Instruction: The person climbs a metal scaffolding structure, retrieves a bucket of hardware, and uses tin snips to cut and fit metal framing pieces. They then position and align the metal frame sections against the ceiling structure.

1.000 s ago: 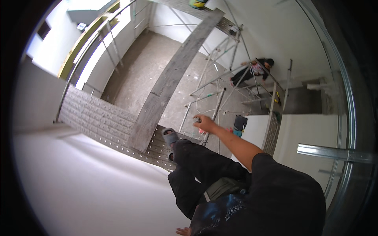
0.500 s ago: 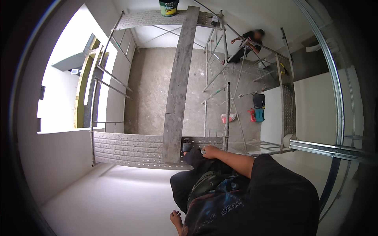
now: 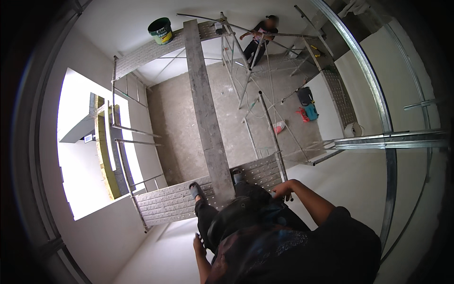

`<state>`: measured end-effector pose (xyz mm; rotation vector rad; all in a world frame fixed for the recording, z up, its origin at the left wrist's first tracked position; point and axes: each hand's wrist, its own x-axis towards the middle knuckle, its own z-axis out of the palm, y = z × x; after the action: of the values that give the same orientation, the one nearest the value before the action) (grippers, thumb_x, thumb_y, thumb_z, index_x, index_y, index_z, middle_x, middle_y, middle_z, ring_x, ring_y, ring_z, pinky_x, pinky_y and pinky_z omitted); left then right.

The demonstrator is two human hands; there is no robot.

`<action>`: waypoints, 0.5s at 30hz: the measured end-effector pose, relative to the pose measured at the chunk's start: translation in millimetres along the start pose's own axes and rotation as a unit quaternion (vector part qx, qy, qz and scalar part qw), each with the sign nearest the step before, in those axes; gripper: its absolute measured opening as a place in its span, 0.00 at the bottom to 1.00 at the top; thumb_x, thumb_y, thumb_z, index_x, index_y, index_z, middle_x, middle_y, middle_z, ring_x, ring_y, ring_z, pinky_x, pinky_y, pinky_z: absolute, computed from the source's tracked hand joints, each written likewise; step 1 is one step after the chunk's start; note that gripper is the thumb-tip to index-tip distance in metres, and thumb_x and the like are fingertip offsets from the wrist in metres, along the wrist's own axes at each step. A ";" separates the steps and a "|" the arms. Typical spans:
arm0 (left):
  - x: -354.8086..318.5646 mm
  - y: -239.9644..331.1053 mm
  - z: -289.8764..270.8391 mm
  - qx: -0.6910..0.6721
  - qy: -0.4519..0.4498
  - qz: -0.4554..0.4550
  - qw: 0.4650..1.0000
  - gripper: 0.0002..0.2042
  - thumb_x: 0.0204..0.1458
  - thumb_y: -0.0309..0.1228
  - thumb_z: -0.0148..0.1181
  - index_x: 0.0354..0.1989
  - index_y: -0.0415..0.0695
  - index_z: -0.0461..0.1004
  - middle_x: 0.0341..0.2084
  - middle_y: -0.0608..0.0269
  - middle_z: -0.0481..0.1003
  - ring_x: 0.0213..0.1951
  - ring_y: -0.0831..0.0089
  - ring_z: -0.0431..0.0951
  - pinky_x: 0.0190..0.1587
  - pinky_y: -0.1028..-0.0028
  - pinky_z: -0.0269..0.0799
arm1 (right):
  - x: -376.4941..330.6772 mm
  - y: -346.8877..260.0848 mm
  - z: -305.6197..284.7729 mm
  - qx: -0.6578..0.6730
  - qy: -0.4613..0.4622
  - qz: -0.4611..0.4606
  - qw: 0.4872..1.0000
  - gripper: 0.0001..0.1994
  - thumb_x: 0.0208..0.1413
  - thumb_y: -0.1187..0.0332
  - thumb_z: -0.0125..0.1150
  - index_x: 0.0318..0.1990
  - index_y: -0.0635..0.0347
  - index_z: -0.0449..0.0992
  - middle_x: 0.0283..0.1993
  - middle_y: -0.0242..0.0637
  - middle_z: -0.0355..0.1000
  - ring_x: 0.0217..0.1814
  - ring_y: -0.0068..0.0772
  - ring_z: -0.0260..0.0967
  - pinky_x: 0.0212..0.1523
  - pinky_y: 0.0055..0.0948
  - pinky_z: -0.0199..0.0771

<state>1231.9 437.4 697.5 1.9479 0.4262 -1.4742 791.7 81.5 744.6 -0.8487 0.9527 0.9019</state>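
Note:
My feet, in grey sandals, stand on a perforated metal scaffold platform (image 3: 165, 207), one on each side of a long grey wooden plank (image 3: 204, 109). The plank spans from this platform to another across the room. My right hand (image 3: 283, 189) is closed beside my right thigh, close to the top of a scaffold post (image 3: 270, 128). Something small and grey shows at its fingers, too little to name. My left hand (image 3: 199, 244) hangs low beside my left leg, near the white wall. Its fingers are partly hidden and blurred.
A dark green bucket (image 3: 160, 31) stands on the far platform (image 3: 142, 56). Another person (image 3: 259, 39) is beyond the scaffold tubes at the far right. Bags and a teal case (image 3: 310, 112) lie on the concrete floor below. Metal ceiling channels (image 3: 388, 140) cross the right side.
My view has turned and shifted, so the plank now slants the other way. My left foot has come into sight on the platform left of the plank. My left hand has moved forward beside the leg.

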 end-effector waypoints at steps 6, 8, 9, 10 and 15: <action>131.9 97.4 -0.1 0.346 -0.228 0.164 0.895 0.23 0.58 0.42 0.57 0.55 0.37 0.72 0.51 0.51 0.75 0.51 0.65 0.75 0.53 0.72 0.69 | 54.3 -39.1 92.8 0.078 0.287 -0.332 0.895 0.27 0.51 0.60 0.64 0.58 0.60 0.69 0.51 0.43 0.74 0.52 0.32 0.72 0.49 0.33 0.75; 160.1 115.5 -12.6 0.295 -0.249 0.163 0.908 0.24 0.55 0.42 0.61 0.53 0.35 0.73 0.48 0.47 0.77 0.49 0.64 0.76 0.51 0.70 0.71 | 68.4 -39.1 119.8 0.214 0.261 -0.403 0.851 0.28 0.53 0.62 0.64 0.61 0.60 0.68 0.55 0.43 0.72 0.56 0.31 0.70 0.57 0.32 0.69; 162.6 125.4 -20.1 0.309 -0.234 0.121 0.914 0.25 0.53 0.43 0.63 0.52 0.35 0.74 0.46 0.46 0.77 0.48 0.63 0.77 0.50 0.68 0.71 | 74.1 -40.7 134.1 0.222 0.292 -0.412 0.834 0.29 0.53 0.62 0.64 0.62 0.60 0.67 0.58 0.44 0.71 0.58 0.33 0.68 0.60 0.33 0.67; 157.6 137.2 -28.4 0.380 -0.234 0.196 0.873 0.25 0.51 0.43 0.64 0.50 0.34 0.75 0.45 0.45 0.78 0.48 0.63 0.78 0.49 0.68 0.72 | 81.1 -47.6 147.7 0.243 0.319 -0.385 0.832 0.30 0.53 0.62 0.64 0.63 0.59 0.66 0.60 0.45 0.69 0.61 0.34 0.66 0.62 0.34 0.65; 114.7 196.6 -59.7 0.615 -0.116 0.261 0.735 0.27 0.50 0.50 0.61 0.44 0.34 0.78 0.41 0.42 0.79 0.46 0.51 0.79 0.49 0.60 0.73 | 83.1 -88.3 177.0 0.040 0.368 -0.382 0.847 0.22 0.61 0.60 0.50 0.59 0.59 0.68 0.56 0.53 0.71 0.60 0.47 0.68 0.60 0.42 0.66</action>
<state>1430.9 318.2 657.9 2.3492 -1.4895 -1.6725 949.5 226.8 745.2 -1.4039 1.1406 -0.1970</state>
